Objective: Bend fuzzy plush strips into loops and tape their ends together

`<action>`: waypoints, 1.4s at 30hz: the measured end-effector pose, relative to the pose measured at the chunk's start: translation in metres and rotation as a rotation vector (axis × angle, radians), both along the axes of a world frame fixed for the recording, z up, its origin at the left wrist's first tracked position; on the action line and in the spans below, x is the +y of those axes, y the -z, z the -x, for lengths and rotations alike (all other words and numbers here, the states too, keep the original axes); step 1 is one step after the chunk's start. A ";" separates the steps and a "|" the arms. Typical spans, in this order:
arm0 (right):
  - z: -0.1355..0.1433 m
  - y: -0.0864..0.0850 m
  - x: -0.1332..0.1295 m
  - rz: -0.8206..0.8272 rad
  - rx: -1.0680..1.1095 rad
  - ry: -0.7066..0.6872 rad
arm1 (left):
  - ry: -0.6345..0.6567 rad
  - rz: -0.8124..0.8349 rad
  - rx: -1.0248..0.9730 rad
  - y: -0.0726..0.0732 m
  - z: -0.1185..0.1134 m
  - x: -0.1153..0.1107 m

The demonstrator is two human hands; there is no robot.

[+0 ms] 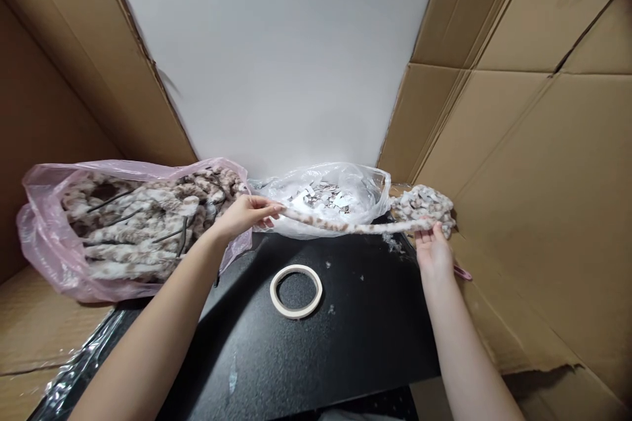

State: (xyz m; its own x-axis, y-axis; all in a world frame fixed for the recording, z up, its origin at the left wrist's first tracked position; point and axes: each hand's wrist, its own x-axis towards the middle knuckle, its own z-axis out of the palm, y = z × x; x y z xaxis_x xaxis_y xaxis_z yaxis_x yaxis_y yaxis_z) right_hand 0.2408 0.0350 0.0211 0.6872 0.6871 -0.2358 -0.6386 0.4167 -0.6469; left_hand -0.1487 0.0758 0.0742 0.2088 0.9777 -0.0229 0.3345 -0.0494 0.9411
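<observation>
Nearest, on the black desk [365,348], a roll of pale tape [297,313] lies flat with bits of fluff about it. Beyond it, 1 furry, brown-spotted strip [345,228] hangs between 2 hands, its long axis running left to right with a slight sag. The left hand [251,214] pinches its left end in the fingers; the right hand [434,250] grips it near the furry pile [427,200], and whether the strip ends there I cannot tell. A pink handle [463,272] shows beside the right wrist. At left, a pink bag [47,266] holds furry pieces [143,227] with dark cords; behind the strip, a clear bag [372,177] holds small scraps [328,198]. Cardboard [523,145] flanks a pale wall [286,46].
</observation>
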 end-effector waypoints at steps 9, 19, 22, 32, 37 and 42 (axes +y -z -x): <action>0.007 0.009 0.000 -0.038 -0.097 -0.090 | -0.099 -0.101 -0.809 0.031 -0.071 -0.011; 0.007 0.005 -0.002 -0.026 -0.067 -0.103 | 0.291 0.207 -0.162 0.028 -0.080 -0.032; 0.007 0.005 -0.002 -0.023 -0.064 -0.102 | 0.428 0.150 0.368 0.016 -0.062 -0.035; 0.000 0.005 -0.001 0.007 -0.048 -0.047 | 0.367 -0.168 0.740 0.017 -0.069 -0.040; -0.009 0.003 -0.001 -0.003 -0.008 0.015 | 0.266 -0.161 0.705 -0.012 -0.033 -0.030; -0.010 0.008 0.003 0.010 -0.031 -0.004 | 0.282 -0.086 0.587 -0.031 -0.003 -0.028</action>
